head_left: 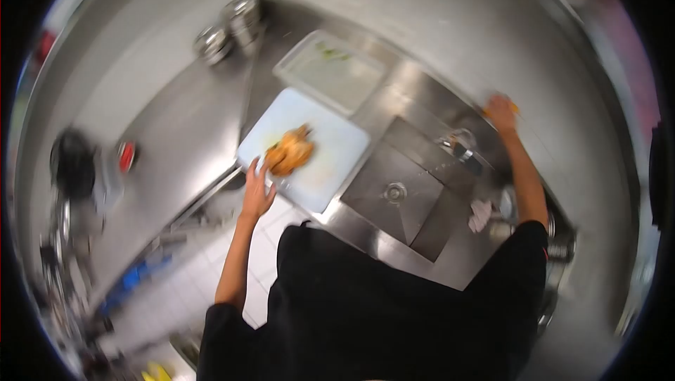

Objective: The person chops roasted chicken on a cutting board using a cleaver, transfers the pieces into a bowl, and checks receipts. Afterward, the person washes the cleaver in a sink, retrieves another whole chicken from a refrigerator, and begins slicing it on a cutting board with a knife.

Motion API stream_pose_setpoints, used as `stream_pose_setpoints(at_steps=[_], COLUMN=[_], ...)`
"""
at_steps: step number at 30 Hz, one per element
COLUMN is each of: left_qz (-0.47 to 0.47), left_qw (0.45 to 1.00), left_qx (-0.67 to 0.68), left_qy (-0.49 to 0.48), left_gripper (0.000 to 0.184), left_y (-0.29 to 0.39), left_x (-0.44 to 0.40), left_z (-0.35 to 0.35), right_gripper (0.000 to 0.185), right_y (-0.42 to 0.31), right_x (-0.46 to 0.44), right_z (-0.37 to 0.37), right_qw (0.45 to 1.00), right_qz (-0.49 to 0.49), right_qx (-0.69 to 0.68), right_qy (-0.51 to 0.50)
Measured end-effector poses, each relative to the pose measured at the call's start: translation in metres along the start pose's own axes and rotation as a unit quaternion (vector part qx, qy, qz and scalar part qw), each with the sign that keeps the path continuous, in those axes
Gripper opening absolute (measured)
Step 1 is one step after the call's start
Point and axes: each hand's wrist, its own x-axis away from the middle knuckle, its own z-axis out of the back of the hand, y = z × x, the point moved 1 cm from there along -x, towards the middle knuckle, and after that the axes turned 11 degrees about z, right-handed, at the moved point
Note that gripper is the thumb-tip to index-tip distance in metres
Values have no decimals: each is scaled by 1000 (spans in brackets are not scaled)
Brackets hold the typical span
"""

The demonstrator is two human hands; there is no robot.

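A browned whole chicken [290, 152] lies on a white cutting board [337, 135] beside the sink. My left hand [259, 191] is at the board's near-left edge with its fingers apart, close to the chicken. Nothing shows in that hand, and I cannot tell if a fingertip touches the meat. Far to the right, my right hand [500, 112] reaches to the wall behind the sink. Its fingers are closed around something orange-yellow [515, 108], of which only small bits stick out on either side; its kind is hidden.
A steel sink [365, 180] with a tap [460, 152] lies right of the board. Behind the board stands a translucent tub [344, 75] with green bits. Metal containers [242, 18] sit at the back left. A crumpled cloth [480, 216] lies right of the sink.
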Motion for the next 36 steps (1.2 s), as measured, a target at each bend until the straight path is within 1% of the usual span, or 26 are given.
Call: stream_pose_setpoints(at_steps=[1, 2, 4, 7, 9, 10, 11, 13, 16, 17, 18, 19, 20, 22, 23, 25, 26, 27, 28, 30, 32, 35, 36], left_qz=[18, 37, 70, 49, 14, -6, -26, -43, -54, -51, -30, -7, 16, -2, -10, -20, -25, -35, -45, -66, -85, -105, -97], left_qw=[1000, 999, 997, 998, 1000, 1000, 999, 996, 986, 982, 980, 975, 966, 966, 966, 970, 972, 973, 973, 975, 976, 980, 980], left_qx=[2, 8, 22, 30, 11, 3, -4, -70, -158, -183, -189, -194, -198, -200, -203, -189, -181, -181, -182, -176, -166, -143, -145], left_qy=[5, 8, -3, 5, -8, -16, -24, -39, -16, -6, -60, -113, -164, -164, -163, -153, -149, -139, -133, -120, -110, -84, -97], left_gripper=[72, 70, 65, 65, 64, 65, 66, 74, 86, 90, 92, 93, 95, 91, 89, 85, 83, 82, 80, 78, 78, 77, 77], left_y=[11, 15, 23, 35, 43, 43, 44, 44, 39, 36, 36, 36, 35, 25, 20, 20, 21, 21, 22, 23, 24, 19, 18], left_x=[4, 5, 3, -14, -35, -47, -55, -70, -94, -96, -100, -108, -114, -118, -118, -112, -109, -108, -103, -97, -91, -92, -93], left_z=[9, 12, 15, 6, -3, -11, -20, -37, -54, -56, -56, -55, -55, -63, -65, -65, -64, -63, -63, -62, -60, -62, -61], right_gripper=[34, 30, 23, 20, 20, 20, 21, 24, 24, 23, 22, 23, 24, 29, 34, 44, 48, 52, 57, 56, 56, 57, 57], right_y=[5, 4, 4, 6, 13, 21, 28, 41, 71, 76, 77, 73, 64, 39, 17, -39, -73, -113, -150, -206, -244, -267, -273], right_x=[-3, -2, -5, -3, -3, -5, -6, -3, 22, 35, 51, 67, 83, 114, 126, 138, 134, 129, 120, 99, 85, 67, 63], right_z=[-26, -21, -46, -6, 19, 32, 43, 68, 126, 154, 186, 225, 260, 301, 318, 328, 336, 339, 343, 342, 332, 329, 326], right_qw=[998, 997, 980, 984, 985, 986, 990, 997, 989, 992, 993, 987, 974, 950, 918, 824, 765, 755, 739, 744, 782, 842, 849], right_qz=[48, 78, 150, 158, 151, 146, 121, 62, -3, -34, -63, -86, -109, -148, -158, -178, -198, -127, -77, 23, 57, 86, 93], right_qx=[18, 24, 36, 43, 29, 25, 22, 16, 65, 35, 4, -73, -147, -229, -339, -529, -612, -638, -662, -651, -612, -532, -520], right_qy=[24, 16, 123, 76, 72, 71, 64, 51, 132, 119, 104, 118, 132, 155, 132, 95, 37, 80, 97, 152, 100, 4, 13])
